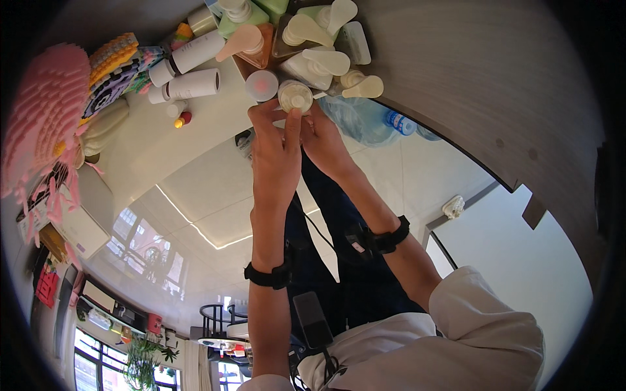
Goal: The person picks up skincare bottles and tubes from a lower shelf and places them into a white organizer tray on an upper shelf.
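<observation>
A small round bottle or jar with a clear cap (295, 96) stands upright at the front edge of the shelf top. My left hand (276, 151) grips it from the left, its thumb against the near side of the cap. From the right, my right hand (325, 139) closes its fingers on the same container, lower down; its fingertips are partly hidden. Just left of the cap sits a round translucent lid (261, 86) with a pink centre. Behind them are a white pump bottle (308, 68) and an orange pump bottle (254, 46).
Several more pump bottles crowd the back, against a wooden panel (469, 73). Two white cylindrical bottles (193, 85) lie on the pale counter (142, 146), beside pink beaded decorations (46, 117). Below the edge hangs a clear blue plastic bag (359, 119) near a water bottle (401, 123).
</observation>
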### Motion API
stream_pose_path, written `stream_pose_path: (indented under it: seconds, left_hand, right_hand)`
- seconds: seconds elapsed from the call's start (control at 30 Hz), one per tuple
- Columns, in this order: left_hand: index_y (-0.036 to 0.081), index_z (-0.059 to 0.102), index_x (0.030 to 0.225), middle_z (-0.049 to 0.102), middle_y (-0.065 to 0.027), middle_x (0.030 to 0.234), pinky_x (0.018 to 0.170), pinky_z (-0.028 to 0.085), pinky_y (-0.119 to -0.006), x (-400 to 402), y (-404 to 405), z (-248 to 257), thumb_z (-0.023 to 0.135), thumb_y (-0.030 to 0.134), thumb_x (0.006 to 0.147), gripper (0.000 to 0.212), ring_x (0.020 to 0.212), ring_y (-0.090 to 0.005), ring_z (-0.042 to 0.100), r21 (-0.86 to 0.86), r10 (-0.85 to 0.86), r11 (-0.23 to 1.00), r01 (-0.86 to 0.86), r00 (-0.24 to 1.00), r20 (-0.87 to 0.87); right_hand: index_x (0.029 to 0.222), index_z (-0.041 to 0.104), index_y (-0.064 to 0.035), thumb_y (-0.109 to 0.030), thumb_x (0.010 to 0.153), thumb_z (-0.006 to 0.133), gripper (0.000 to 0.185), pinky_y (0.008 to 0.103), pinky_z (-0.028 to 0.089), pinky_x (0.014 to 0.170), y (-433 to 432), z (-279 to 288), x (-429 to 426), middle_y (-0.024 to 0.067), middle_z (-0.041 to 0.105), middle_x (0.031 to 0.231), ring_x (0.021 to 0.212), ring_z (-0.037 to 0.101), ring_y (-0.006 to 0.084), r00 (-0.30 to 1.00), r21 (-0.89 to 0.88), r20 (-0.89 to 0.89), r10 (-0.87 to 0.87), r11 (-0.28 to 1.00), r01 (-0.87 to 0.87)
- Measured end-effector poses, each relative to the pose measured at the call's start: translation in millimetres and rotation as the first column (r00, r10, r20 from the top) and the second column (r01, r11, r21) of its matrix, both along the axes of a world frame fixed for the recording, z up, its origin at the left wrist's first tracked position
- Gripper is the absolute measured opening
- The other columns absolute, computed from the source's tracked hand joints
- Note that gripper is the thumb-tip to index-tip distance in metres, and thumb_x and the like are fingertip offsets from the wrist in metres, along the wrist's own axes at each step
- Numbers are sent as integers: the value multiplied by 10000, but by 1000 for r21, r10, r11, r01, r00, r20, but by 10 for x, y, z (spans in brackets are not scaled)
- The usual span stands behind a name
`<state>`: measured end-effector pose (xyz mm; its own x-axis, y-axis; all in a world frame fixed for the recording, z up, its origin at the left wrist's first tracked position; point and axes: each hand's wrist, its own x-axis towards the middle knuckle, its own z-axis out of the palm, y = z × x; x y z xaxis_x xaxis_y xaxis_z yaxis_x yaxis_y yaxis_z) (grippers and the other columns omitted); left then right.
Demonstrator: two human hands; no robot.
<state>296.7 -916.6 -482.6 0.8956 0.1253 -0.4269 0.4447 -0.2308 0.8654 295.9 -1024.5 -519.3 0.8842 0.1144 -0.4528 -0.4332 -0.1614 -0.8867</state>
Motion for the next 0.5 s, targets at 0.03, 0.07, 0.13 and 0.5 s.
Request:
stream_pose_path:
  seconds: [0.03, 0.07, 0.13, 0.5]
  left_hand:
    - [-6, 396, 1181, 654, -207, 1019, 717, 528, -367, -17, 10, -10, 553, 297, 1010, 382, 827, -314, 689, 3, 5, 1000, -5, 1000, -2]
    - [-6, 396, 1181, 654, -207, 1019, 717, 528, -367, -10, 2, -1, 553, 297, 1010, 382, 827, -314, 689, 0, 3, 1000, -3, 1000, 0]
    - [-5, 404, 1138, 656, -186, 1004, 701, 517, -368, 8, -15, 17, 575, 286, 1001, 365, 789, -292, 669, 2, 22, 1000, -22, 997, -69]
    - [-40, 363, 1187, 485, -193, 1136, 712, 506, -360, 66, -50, -194, 677, 275, 936, 511, 821, -246, 579, 79, 133, 989, -124, 982, -131]
  right_hand:
    - [1398, 363, 7, -92, 989, 486, 439, 334, 532, 730, 5, 7, -11, 163, 673, 1010, 842, 691, 249, 1000, 1, 0, 0, 1000, 0]
    - [1378, 387, 11, -106, 993, 490, 416, 317, 525, 716, -9, 9, -14, 145, 673, 977, 819, 682, 217, 995, 33, -60, -79, 996, 81]
    - [1359, 411, 14, -119, 997, 494, 394, 301, 518, 702, -71, 32, -30, 126, 673, 944, 796, 673, 185, 980, 55, -118, -157, 985, 165]
    - [1232, 493, 35, -288, 1017, 557, 393, 265, 527, 608, 63, 60, 35, 93, 671, 903, 680, 641, 128, 923, 117, -191, -334, 926, 359]
